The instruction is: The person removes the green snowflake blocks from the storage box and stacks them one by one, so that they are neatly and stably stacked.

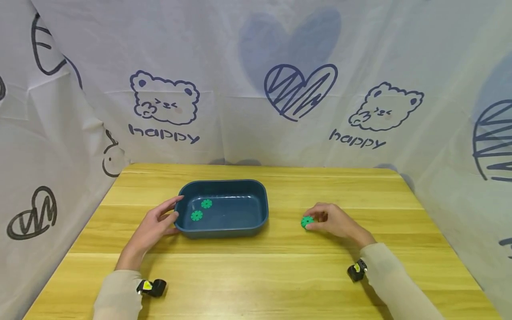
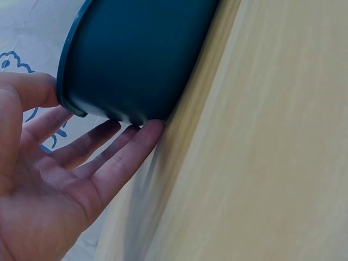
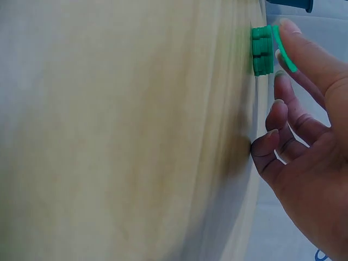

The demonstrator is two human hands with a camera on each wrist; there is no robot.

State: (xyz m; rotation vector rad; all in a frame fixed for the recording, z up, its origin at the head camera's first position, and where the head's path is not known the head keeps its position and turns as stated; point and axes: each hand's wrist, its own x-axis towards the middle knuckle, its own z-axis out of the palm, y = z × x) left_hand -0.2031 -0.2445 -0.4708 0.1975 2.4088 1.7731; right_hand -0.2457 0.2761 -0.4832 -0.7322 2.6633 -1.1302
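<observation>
At the left of the table, a dark blue plastic basin holds two flat green snowflake discs. My left hand grips the basin's left end. The left wrist view shows the thumb hooked at the rim and the fingertips against the outer wall. To the right of the basin, my right hand pinches one green snowflake disc between thumb and finger. That disc stands tilted just off a short stack of green discs on the table, mostly hidden by it in the head view.
The wooden table reaches back to a white curtain printed with bears and hearts, which also hangs along both sides. A black wrist camera is strapped to the left wrist, another camera to the right.
</observation>
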